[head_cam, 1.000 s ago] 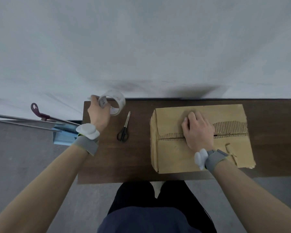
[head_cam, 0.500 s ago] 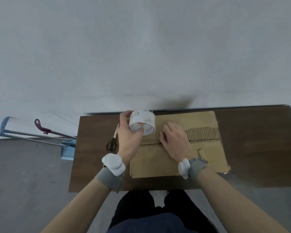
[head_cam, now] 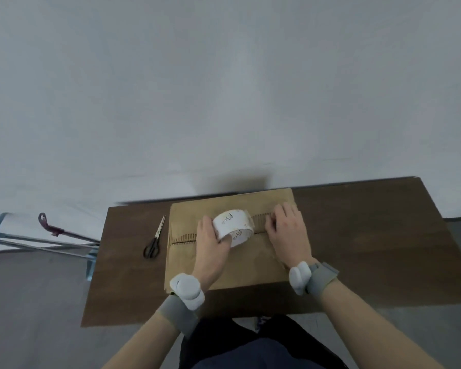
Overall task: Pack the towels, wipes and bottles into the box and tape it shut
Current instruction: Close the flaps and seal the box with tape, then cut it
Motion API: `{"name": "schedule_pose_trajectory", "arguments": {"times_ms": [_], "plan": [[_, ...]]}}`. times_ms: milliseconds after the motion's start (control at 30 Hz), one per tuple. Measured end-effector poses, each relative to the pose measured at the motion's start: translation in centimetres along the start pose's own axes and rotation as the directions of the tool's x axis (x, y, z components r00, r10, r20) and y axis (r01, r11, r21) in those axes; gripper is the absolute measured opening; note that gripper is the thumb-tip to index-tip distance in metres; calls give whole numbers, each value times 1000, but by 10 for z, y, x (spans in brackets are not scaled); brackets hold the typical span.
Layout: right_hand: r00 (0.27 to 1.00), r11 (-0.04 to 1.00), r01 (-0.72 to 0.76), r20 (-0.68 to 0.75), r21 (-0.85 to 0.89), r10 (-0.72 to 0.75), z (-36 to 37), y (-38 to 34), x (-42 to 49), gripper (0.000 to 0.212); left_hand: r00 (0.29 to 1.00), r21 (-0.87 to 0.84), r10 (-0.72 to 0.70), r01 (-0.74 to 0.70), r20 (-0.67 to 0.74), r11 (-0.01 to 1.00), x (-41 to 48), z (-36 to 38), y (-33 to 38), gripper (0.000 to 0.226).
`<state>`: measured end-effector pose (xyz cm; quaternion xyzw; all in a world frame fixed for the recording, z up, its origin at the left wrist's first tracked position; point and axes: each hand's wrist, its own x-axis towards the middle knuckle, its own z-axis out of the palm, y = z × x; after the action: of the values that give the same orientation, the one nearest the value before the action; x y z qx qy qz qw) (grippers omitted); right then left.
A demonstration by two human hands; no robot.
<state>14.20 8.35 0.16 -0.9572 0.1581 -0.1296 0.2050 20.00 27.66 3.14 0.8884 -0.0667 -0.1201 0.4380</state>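
**Tape roll at the seam of the closed box**

Nearest to us are our dark trousers (head_cam: 250, 347), at the near edge of the brown table (head_cam: 370, 249). Above them both forearms reach forward, each with a grey wristband (head_cam: 180, 312) carrying a white pod.

The cardboard box (head_cam: 224, 270) stands on the table right in front of us. Its flaps are down, so whatever is inside is hidden. A seam with a strip of bare corrugation runs left to right across its top.

Our left hand (head_cam: 210, 242) grips the tape roll (head_cam: 233, 227), thumb on its near side and fingers curled round the far side. The white roll sits tilted over the middle of the seam; we cannot tell whether it touches the cardboard.

Just right of the roll, our right hand (head_cam: 288, 233) lies on the box top, its fingers fairly straight and spread, holding nothing, with the fingertips at the corrugated strip.

Black-handled scissors (head_cam: 153, 242) lie closed on the table just left of the box, blades pointing away from us.

Beyond the table's far edge rises a plain pale wall (head_cam: 224, 89). Off to the left, a blue frame (head_cam: 0, 230) and slim rods lie against it.
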Motion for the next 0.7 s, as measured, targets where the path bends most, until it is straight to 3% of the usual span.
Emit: {"name": "schedule_pose_trajectory", "arguments": {"times_ms": [100, 167, 233, 333, 433, 567, 700], "plan": [[994, 978, -33, 112, 206, 10, -10, 12, -2, 22, 997, 112, 76, -76, 8, 991, -3, 9, 6, 28], [977, 874, -183, 182, 451, 111, -22, 13, 1, 33, 992, 176, 122, -124, 22, 977, -4, 11, 11, 28], [947, 761, -300, 272, 575, 168, -34, 10, 7, 50, 987, 217, 159, -161, 27, 963, -3, 12, 14, 28], [898, 846, -284, 433, 452, 70, -42, 1, 12, 64, 984, 248, 175, -180, 44, 952, -3, 11, 14, 30], [851, 815, -348, 521, 464, 66, -40, -3, 13, 52, 983, 258, 174, -185, 65, 948, -4, 8, 11, 29], [835, 722, -429, 544, 543, 87, -37, -3, 13, 31, 978, 244, 192, -206, 78, 948, -6, 4, 9, 31], [840, 783, -381, 538, 492, 70, -42, -3, 16, 29, 974, 290, 204, -224, 99, 930, -3, 5, 13, 30]]}}
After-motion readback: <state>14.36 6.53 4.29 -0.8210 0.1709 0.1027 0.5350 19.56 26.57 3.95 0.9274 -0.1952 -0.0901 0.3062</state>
